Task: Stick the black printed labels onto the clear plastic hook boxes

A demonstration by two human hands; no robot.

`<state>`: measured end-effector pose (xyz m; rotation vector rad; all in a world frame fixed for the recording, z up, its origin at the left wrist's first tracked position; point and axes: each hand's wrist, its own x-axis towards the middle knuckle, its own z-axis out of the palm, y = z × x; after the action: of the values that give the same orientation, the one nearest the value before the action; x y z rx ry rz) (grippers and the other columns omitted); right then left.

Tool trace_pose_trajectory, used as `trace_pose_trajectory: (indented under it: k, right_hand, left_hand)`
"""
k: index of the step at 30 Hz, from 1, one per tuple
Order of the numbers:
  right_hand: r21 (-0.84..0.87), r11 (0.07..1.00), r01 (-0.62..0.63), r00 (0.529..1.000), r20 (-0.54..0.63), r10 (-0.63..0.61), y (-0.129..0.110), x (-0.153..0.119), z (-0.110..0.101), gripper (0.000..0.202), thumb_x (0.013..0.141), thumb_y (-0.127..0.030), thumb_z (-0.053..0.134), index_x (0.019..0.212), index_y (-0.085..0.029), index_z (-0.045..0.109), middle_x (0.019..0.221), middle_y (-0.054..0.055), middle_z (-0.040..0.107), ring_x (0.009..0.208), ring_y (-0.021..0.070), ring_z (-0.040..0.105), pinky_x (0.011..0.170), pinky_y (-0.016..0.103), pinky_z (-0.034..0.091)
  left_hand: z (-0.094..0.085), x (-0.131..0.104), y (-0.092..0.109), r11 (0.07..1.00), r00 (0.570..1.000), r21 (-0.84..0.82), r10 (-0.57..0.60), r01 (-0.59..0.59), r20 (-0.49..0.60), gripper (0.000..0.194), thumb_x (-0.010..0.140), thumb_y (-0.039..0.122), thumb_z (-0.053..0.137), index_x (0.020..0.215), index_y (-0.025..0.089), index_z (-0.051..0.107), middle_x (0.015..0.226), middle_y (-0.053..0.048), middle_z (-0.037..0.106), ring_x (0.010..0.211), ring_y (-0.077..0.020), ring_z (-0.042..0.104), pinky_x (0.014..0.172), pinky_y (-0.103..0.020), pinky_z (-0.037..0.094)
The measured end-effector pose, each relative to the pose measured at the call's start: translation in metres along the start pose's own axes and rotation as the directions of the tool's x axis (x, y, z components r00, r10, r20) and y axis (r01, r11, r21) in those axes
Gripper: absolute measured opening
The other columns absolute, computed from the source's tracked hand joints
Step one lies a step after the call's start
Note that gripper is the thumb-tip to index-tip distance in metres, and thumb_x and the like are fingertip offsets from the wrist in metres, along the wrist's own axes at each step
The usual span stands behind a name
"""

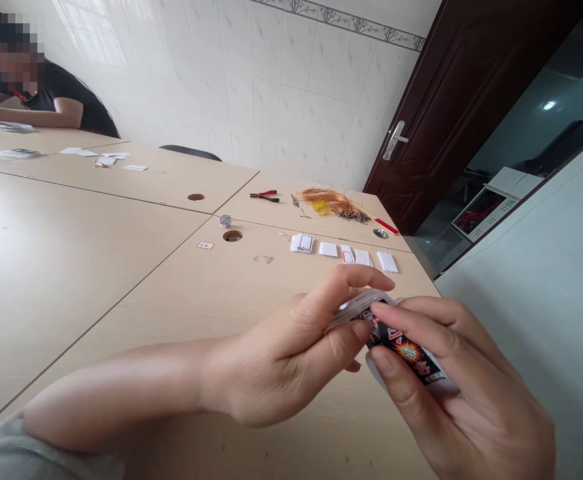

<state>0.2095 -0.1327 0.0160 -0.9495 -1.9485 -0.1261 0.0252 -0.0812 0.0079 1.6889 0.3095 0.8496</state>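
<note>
Black, red-printed small packet [405, 352] sits pinched between my right hand [464, 393] and left hand [291, 353], fingers closed on it above the wooden table [121, 280]. Beyond lie five white cards [344, 254], one pair of red pliers [265, 195], one wire bundle [329, 202].

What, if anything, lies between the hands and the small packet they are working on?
Nothing visible. The left hand pinches the top edge of the small packet and the right hand cradles it from below; both touch it directly, above the bare table.
</note>
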Motion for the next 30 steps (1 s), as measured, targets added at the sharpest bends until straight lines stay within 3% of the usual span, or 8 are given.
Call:
trace_pose_trajectory:
  k: [22, 30]
  right_hand:
    - [-0.008, 1.000, 0.007, 1.000, 0.002, -0.007, -0.0016, -0.0001, 0.0029, 0.025, 0.090, -0.009, 0.064, 0.113, -0.016, 0.067, 0.102, 0.002, 0.067, 0.089, 0.0070, 0.070, 0.080, 0.009, 0.057]
    - [-0.027, 1.000, 0.010, 1.000, 0.009, -0.010, -0.0011, -0.0009, 0.0011, 0.024, 0.092, -0.012, 0.064, 0.115, -0.017, 0.066, 0.104, 0.001, 0.066, 0.091, 0.0077, 0.068, 0.085, 0.010, 0.056]
  left_hand:
    - [-0.0010, -0.0012, -0.0007, 0.995, 1.000, 0.096, -0.004, 0.003, 0.012, 0.025, 0.108, 0.036, 0.035, 0.132, 0.027, 0.038, 0.100, -0.004, 0.056, 0.082, -0.0149, 0.056, 0.076, -0.030, 0.052]
    - [-0.0040, 0.0008, -0.0017, 0.991, 0.999, 0.126, 0.029, -0.034, 0.041, 0.026, 0.106, 0.024, 0.039, 0.131, 0.024, 0.038, 0.093, -0.002, 0.054, 0.082, -0.0152, 0.053, 0.073, -0.029, 0.048]
